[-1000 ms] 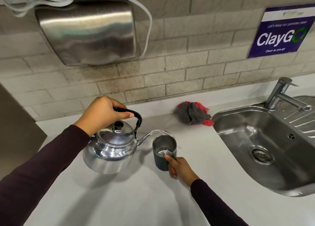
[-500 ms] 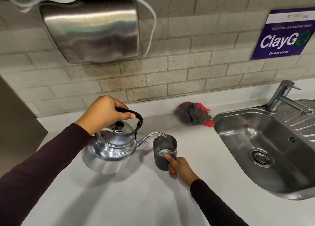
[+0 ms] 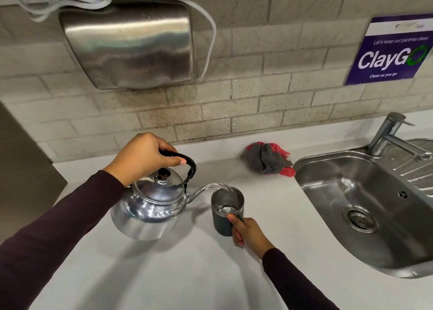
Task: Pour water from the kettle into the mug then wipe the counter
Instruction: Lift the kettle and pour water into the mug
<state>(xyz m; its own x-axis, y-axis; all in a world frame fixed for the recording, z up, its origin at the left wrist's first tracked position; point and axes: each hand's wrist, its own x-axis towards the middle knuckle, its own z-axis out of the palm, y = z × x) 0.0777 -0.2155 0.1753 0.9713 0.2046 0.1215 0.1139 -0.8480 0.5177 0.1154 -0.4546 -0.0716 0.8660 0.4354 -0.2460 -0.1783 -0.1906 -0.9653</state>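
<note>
Count: one kettle (image 3: 150,202), one mug (image 3: 226,212), one cloth (image 3: 269,160), one sink (image 3: 365,204) | Writing: "ClayGo", "Clean as you go" on purple sign (image 3: 393,52) | Kettle: shiny steel, black handle, tilted, left of mug, pouring water into it | Left hand (image 3: 143,157) fingers wrapped round handle | Right hand (image 3: 248,233) fingers gripping dark mug on white worktop (image 3: 187,274)

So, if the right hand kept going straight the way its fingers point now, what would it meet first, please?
The right hand already touches the mug; pushed further up-left, it would probably drive the mug into the kettle, though depth is unclear.
</note>
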